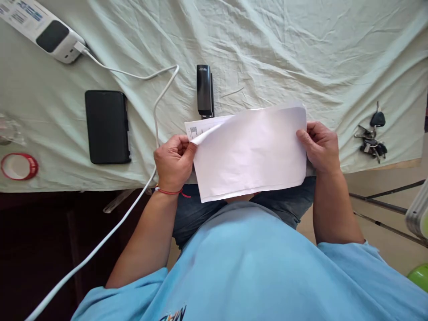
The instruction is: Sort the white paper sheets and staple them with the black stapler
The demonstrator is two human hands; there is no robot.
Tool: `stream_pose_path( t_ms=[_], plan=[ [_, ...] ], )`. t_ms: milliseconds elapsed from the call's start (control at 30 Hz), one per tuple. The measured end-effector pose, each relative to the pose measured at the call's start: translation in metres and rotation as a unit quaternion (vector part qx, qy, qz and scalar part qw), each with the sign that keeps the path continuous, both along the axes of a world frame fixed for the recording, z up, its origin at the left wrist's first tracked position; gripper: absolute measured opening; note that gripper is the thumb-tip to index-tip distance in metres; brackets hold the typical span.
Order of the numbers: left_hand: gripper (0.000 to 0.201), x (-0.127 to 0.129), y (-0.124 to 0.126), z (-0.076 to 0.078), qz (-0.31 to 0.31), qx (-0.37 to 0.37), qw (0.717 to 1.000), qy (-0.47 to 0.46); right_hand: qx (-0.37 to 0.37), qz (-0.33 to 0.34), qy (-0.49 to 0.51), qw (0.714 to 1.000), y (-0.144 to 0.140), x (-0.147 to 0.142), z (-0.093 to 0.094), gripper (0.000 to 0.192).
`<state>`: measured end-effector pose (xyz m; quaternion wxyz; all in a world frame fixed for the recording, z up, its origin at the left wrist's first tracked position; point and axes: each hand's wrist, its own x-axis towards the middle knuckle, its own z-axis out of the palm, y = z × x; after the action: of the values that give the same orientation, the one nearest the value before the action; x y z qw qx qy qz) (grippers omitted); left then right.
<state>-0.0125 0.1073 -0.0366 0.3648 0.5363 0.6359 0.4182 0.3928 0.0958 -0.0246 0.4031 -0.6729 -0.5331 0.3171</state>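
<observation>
Both hands hold a small stack of white paper sheets (250, 154) over the table's near edge. My left hand (174, 161) pinches the left corner, where the top sheet curls up and a printed sheet with a small code shows beneath. My right hand (320, 146) grips the right edge. A black stapler (204, 90) lies on the cloth just beyond the papers, its near end tucked behind their top edge.
A pale green cloth (267, 53) covers the table. On it lie a black phone (107, 126), a white power strip (43, 29) with a white cable (157, 107), a red tape roll (19, 166) and a bunch of keys (372, 139).
</observation>
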Motion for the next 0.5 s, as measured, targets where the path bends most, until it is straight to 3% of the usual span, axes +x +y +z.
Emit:
stream_pose_path(
  t_ms=[167, 333, 500],
  plan=[
    [0.042, -0.003, -0.006, -0.006, -0.005, 0.061, 0.998, -0.016, 0.043, -0.046, -0.091, 0.994, -0.011, -0.010, -0.009, 0.058],
    [0.037, -0.010, -0.006, -0.006, -0.079, 0.009, 0.993, -0.090, 0.057, -0.080, -0.067, 0.993, -0.006, -0.007, -0.017, 0.066],
    [0.023, -0.002, -0.004, -0.008, -0.019, 0.046, 0.998, -0.046, 0.078, -0.079, -0.057, 0.992, -0.002, -0.002, -0.020, 0.071]
  ],
)
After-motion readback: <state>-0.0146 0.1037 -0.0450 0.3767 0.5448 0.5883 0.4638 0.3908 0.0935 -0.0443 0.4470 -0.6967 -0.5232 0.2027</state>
